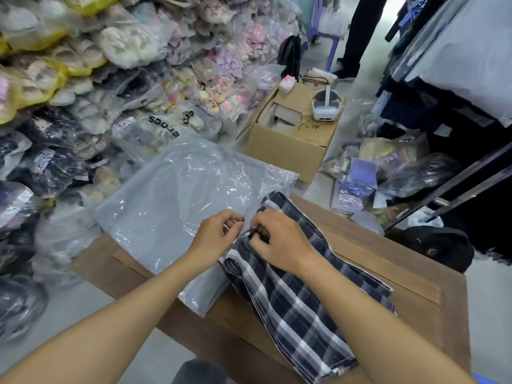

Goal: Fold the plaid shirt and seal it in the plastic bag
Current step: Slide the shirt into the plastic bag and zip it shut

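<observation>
A folded plaid shirt [299, 309], dark blue with white and grey stripes, lies lengthwise on the wooden table [401, 275]. A large clear plastic bag [177, 195] lies flat to its left, hanging partly over the table's far-left corner. My left hand [214, 235] pinches the bag's edge right beside the shirt. My right hand [279, 242] rests on the shirt's upper end, fingers closed on the fabric and the bag's edge where the two meet. My forearm hides part of the shirt.
A tall heap of bagged shoes [110, 79] fills the left. Beyond the table stands an open cardboard box [288, 145] with a white headset [325, 105] on it. Bagged goods [388, 173] and a clothes rack are on the right. A person's legs [360, 34] stand at the back.
</observation>
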`<state>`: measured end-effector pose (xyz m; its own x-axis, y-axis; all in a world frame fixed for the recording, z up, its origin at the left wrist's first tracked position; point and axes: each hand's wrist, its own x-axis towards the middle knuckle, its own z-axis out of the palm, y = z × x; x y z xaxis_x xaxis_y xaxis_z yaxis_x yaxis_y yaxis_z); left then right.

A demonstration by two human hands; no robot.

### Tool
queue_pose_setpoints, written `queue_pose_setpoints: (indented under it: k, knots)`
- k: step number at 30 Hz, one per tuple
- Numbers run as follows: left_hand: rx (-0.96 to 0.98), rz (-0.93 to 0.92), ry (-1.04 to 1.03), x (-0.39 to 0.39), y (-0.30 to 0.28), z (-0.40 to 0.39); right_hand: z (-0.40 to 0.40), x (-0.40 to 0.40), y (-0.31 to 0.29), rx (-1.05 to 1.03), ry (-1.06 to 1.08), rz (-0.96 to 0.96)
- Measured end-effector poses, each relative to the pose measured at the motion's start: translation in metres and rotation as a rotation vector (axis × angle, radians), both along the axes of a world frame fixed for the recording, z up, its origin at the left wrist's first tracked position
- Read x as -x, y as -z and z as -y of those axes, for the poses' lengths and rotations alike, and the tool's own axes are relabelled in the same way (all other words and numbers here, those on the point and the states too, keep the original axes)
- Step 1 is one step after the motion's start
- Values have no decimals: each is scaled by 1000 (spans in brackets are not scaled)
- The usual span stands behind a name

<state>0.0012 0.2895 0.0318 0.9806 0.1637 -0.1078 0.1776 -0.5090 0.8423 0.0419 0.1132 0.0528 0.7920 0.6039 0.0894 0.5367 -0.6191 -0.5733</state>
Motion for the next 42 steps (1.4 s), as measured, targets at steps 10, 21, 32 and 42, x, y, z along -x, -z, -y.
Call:
queue_pose_setpoints:
  k: [10,21,32,42]
  knots:
    - [-144,-29,91,-6,-16,-2,-18,1,39,292,-52,123]
    - [-551,-33,206,13,1,33,4,8,42,-186,207,-495]
    - [-689,-57,300,6,28,48,145,62,55,95,1067,-108]
    - [-630,-25,229,3,29,58,186,91,39,-360,1437,-544]
